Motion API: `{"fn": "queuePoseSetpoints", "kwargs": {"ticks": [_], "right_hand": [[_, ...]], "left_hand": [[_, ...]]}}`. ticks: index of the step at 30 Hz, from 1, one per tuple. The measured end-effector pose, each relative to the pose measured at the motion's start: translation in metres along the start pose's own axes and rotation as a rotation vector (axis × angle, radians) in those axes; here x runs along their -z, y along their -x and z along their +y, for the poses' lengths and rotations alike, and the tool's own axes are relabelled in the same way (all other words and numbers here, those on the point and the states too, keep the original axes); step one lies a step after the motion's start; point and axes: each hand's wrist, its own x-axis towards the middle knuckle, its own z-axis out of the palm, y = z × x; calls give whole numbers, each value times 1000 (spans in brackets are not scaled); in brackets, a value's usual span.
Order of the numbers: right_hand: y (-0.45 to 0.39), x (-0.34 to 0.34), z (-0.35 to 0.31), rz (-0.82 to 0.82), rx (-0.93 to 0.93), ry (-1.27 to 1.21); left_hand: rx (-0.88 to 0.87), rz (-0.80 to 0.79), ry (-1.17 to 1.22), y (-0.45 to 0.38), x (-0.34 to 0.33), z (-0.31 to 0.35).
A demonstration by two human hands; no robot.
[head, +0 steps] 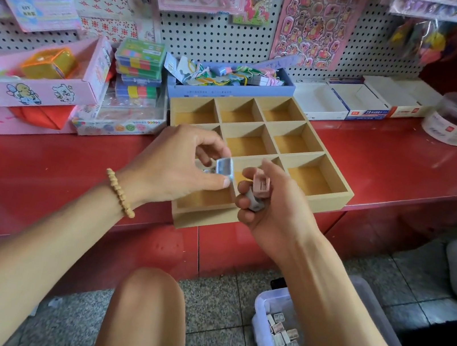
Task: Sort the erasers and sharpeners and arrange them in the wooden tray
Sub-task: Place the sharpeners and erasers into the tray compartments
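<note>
Down by our right leg, on the tiled floor, sits a clear plastic bin (263,322) with small wrapped erasers (282,335) loose in the bottom. Above it our right hand (272,209) curls round a few small pieces, a pink sharpener (261,183) standing up between thumb and fingers, a grey one (251,202) lower in the palm. Our left hand (176,166) pinches a blue sharpener (225,167) between thumb and forefinger, its long side running roughly toward the far wall. Both hands hover over the near edge of the wooden tray (333,200) on the red counter (401,167). The blue sharpener hangs just above the near-left compartments, so the left hand is nearer; we judge a short drop would put it in. Something small shows under that hand, too hidden to name. Middle and far compartments show bare bottoms. Behind the tray stands a blue box of clips (228,89); stickers (314,19) hang on the pegboard.
</note>
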Motion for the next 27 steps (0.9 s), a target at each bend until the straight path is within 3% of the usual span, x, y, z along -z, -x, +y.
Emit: {"fn": "queuePoseSetpoints", "kwargs": {"ticks": [6, 12, 20, 27], "right_hand": [[-3, 15, -12, 34, 37, -131], [-9, 20, -6, 42, 70, -96], [-4, 26, -1, 35, 85, -32], [-3, 28, 4, 22, 106, 63]], "left_hand": [[219, -122, -351, -1, -2, -39], [264, -126, -571, -7, -15, -51], [279, -31, -712, -8, -21, -48], [255, -20, -699, -12, -26, -53]]}}
